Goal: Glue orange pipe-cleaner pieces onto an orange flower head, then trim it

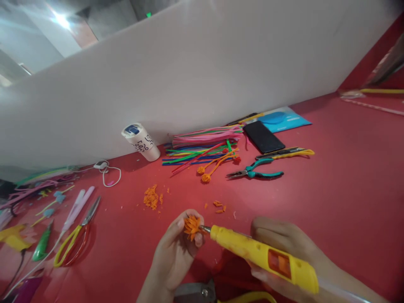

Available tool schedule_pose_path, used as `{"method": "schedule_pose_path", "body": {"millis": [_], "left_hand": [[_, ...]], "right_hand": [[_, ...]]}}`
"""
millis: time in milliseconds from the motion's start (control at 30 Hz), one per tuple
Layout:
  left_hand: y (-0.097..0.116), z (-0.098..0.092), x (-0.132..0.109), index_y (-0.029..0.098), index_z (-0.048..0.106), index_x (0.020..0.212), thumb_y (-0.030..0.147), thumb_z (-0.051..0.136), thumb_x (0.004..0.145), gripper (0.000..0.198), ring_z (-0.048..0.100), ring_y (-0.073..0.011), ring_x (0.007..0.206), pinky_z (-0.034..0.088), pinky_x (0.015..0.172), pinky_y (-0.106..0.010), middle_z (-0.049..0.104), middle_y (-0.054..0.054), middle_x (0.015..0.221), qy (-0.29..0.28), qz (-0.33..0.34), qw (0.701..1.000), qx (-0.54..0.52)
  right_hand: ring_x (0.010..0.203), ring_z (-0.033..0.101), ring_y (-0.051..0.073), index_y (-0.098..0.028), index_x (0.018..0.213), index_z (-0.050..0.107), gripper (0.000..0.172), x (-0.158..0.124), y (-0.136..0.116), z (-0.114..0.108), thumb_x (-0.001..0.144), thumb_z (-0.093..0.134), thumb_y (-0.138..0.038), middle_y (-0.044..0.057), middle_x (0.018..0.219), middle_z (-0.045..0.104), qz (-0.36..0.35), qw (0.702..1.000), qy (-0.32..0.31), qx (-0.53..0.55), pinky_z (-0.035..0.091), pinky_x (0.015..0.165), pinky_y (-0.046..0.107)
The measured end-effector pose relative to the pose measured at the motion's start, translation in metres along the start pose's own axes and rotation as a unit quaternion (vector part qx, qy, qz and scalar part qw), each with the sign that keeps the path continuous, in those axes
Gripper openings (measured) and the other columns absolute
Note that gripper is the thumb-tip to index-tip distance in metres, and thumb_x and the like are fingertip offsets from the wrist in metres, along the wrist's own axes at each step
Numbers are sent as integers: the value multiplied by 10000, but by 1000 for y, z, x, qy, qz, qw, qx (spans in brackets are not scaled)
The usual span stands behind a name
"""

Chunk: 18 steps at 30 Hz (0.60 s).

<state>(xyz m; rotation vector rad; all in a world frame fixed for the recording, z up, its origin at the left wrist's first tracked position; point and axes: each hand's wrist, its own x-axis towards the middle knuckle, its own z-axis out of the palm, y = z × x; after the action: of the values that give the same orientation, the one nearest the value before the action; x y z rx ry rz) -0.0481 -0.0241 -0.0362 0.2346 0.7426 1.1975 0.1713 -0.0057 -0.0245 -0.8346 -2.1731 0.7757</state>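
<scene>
Between the fingertips of my left hand (176, 248) is a small orange flower (192, 226) with pointed petals. My right hand (280, 244) grips a yellow glue gun (252, 248), its body lying across the front of the fingers. The metal nozzle (205, 228) meets the flower's right side; whether it touches or sits just short, I cannot tell. Several loose orange petals (219, 206) lie on the red table just beyond my hands. A pile of orange bits (151, 197) is farther left.
Teal-handled pliers (252, 171), two orange-stemmed flowers (205, 177), bundled pipe cleaners (202, 143), a phone (264, 136), a cutter (293, 152) and a white cup (142, 143) stand towards the wall. Scissors (78, 231) and a pink-handled tool (77, 208) lie left. A grey-bladed tool (195, 292) is nearest me.
</scene>
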Motion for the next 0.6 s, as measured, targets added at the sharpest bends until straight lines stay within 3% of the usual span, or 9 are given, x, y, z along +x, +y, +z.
{"method": "schedule_pose_path", "body": {"millis": [67,133,233,267,400,600], "left_hand": [[0,-3,2,77,702,852,202,680,732,175,604,-87,604,509,604,-155,662,-78,785,-3,1,1000,-11],[0,-6,3,67,700,866,195,649,756,176,597,-88,598,504,607,-172,663,-91,798,-5,1,1000,-28],[0,-11,6,56,704,849,164,617,768,160,598,-97,589,507,599,-193,671,-114,821,14,4,999,-45],[0,-12,7,54,706,842,150,610,767,154,603,-104,592,509,596,-200,673,-121,822,27,5,998,-49],[0,-13,12,37,703,826,133,527,821,201,601,-118,579,508,569,-217,662,-125,770,63,3,996,-64],[2,-11,13,11,682,803,183,358,919,385,558,-91,498,488,512,-208,640,-120,711,91,-32,994,-61]], "right_hand": [[523,500,137,-224,642,498,290,-2,2,-2,850,475,-425,11,608,524,87,992,16,85,396,477,245],[529,527,147,-225,712,543,279,-6,8,-3,812,495,-480,19,636,565,200,965,25,167,420,465,240],[558,541,147,-192,807,583,314,-7,29,-4,783,486,-490,22,665,584,315,929,29,194,430,481,233],[550,532,139,-178,832,588,306,-6,38,-5,758,503,-462,19,677,584,329,929,34,163,416,471,228],[496,527,137,-144,744,595,296,7,66,-5,773,436,-392,9,573,552,379,923,-44,-53,360,418,215],[551,576,195,-164,576,559,396,21,76,-1,828,448,-447,92,598,619,347,902,-62,-250,296,474,259]]}}
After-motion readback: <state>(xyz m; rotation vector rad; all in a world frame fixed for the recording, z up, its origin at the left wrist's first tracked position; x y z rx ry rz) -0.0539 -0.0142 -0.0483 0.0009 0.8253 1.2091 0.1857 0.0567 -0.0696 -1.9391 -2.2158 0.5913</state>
